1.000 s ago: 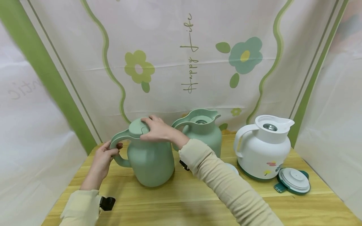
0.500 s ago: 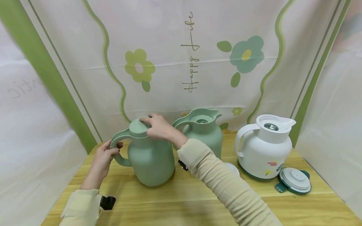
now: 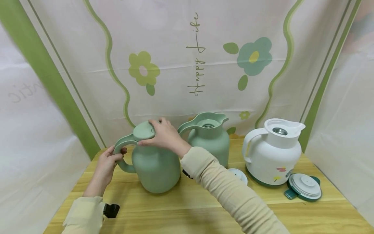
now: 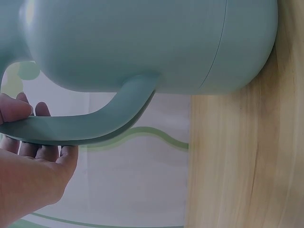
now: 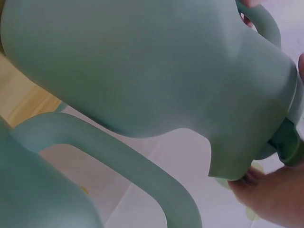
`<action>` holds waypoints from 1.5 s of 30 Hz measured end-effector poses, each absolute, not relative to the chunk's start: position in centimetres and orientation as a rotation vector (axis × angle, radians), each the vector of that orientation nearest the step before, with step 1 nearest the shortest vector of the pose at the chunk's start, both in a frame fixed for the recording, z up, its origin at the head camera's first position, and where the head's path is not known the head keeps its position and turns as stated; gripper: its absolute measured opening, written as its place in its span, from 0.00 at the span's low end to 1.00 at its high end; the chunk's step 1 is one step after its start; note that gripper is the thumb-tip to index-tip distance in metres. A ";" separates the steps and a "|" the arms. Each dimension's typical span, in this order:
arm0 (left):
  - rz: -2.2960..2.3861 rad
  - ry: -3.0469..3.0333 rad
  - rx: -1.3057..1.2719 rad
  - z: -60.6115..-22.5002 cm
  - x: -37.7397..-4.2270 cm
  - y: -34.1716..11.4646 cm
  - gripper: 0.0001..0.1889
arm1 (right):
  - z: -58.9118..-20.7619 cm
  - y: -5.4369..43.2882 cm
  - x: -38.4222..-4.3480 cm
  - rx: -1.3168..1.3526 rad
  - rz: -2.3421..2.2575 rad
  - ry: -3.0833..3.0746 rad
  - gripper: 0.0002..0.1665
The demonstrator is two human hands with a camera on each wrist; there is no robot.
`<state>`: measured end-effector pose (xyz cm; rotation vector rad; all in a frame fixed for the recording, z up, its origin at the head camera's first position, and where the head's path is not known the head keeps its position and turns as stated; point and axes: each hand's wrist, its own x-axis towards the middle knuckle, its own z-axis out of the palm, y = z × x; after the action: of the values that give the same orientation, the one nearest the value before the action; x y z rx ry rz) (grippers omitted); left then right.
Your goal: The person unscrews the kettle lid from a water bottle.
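Note:
A green thermos jug (image 3: 156, 169) stands upright on the wooden table at left. My left hand (image 3: 104, 165) holds its handle (image 4: 90, 128), thumb on one side and fingers curled round the other. On the jug's mouth is a round green lid (image 3: 143, 130), its right side looking slightly raised. My right hand (image 3: 166, 135) grips the lid, thumb at the near edge and fingertips over the far side. In the right wrist view part of the lid's underside and a dark green tab (image 5: 289, 142) show near the spout; the lid's far edge is hidden.
A second green jug (image 3: 210, 143), lidless, stands just right of the first, its handle close by. Farther right are a lidless white jug (image 3: 271, 159) and an upturned lid (image 3: 305, 187). A white disc (image 3: 238, 175) lies partly behind my right sleeve. A printed curtain (image 3: 175, 42) hangs behind.
My right hand has shifted on the lid, its thumb moving left along the near edge, and the lid has tilted up a little. My left hand stays on the handle.

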<state>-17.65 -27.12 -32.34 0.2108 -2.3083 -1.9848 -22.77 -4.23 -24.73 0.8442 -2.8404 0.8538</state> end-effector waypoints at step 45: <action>-1.974 -2.322 0.196 -32.7 -17.7 -27.4 0.20 | -24.4 -4.3 -23.2 0.754 0.723 -2.832 0.51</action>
<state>-17.74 -27.36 -32.71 0.1955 -2.3224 -1.9741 -23.16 -4.34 -24.36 0.7542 -2.8316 0.7226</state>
